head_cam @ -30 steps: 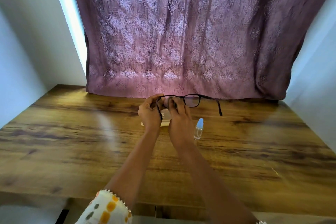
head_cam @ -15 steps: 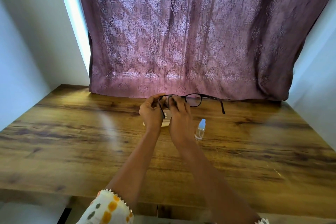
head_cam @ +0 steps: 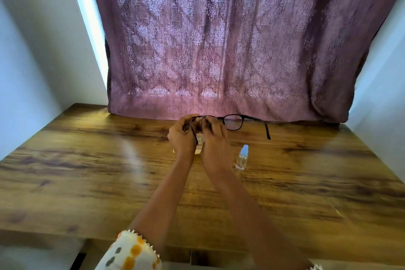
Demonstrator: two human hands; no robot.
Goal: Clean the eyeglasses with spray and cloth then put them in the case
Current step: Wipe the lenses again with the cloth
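Note:
Black-framed eyeglasses (head_cam: 235,122) are held up above the wooden table (head_cam: 87,182), temples unfolded. My left hand (head_cam: 183,136) grips the left end of the frame. My right hand (head_cam: 213,138) pinches the left lens; whether a cloth lies between its fingers I cannot tell. The right lens and right temple stick out free to the right. A small clear spray bottle (head_cam: 242,158) with a pale blue cap stands on the table just right of my right wrist. A pale object (head_cam: 198,149), possibly the case, lies under my hands, mostly hidden.
A mauve patterned curtain (head_cam: 219,50) hangs along the table's back edge. White walls close in on the left and right. The table's front edge runs near the bottom of the view.
Both hands stay on the glasses with only small finger shifts at the left lens. The head view has drifted slightly; the bottle has not moved on the table.

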